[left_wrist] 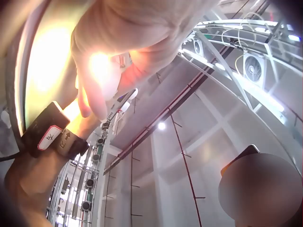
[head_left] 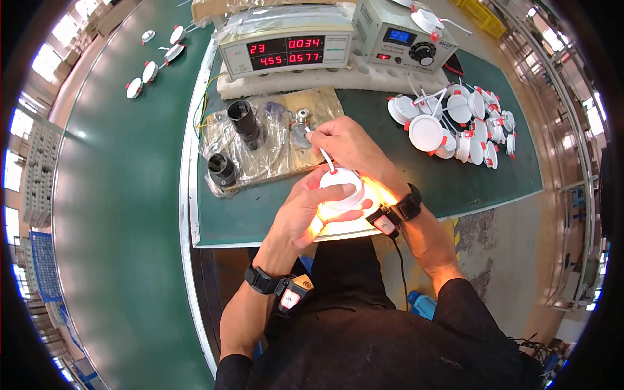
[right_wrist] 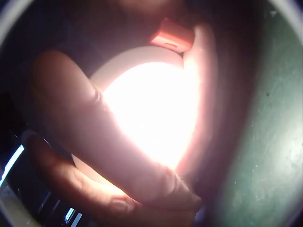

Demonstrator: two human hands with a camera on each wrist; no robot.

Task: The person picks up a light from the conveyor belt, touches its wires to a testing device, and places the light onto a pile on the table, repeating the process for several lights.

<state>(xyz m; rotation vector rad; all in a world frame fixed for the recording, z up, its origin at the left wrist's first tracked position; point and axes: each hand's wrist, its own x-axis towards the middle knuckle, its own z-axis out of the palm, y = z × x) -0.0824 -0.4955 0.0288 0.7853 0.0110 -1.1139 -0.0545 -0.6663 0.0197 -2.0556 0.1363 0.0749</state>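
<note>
A round white downlight [head_left: 340,188] is lit, its glowing face turned down and away from the head camera. The left hand [head_left: 311,207] grips it, thumb across the back and fingers around the rim. The right hand [head_left: 354,146] pinches the white cable [head_left: 327,158] near its end, beside a metal socket piece [head_left: 303,116] on the wooden board [head_left: 325,101]. In the right wrist view the glowing face [right_wrist: 151,109] shows between the left hand's fingers, with a red clip [right_wrist: 173,36] at its edge.
Behind the board stand a power meter [head_left: 286,52] with red digits and a grey regulator [head_left: 403,39]. Two black cylinders [head_left: 243,120] stand at the board's left. Many white downlights [head_left: 426,133] lie piled right; several more [head_left: 150,71] lie on the green surface at left.
</note>
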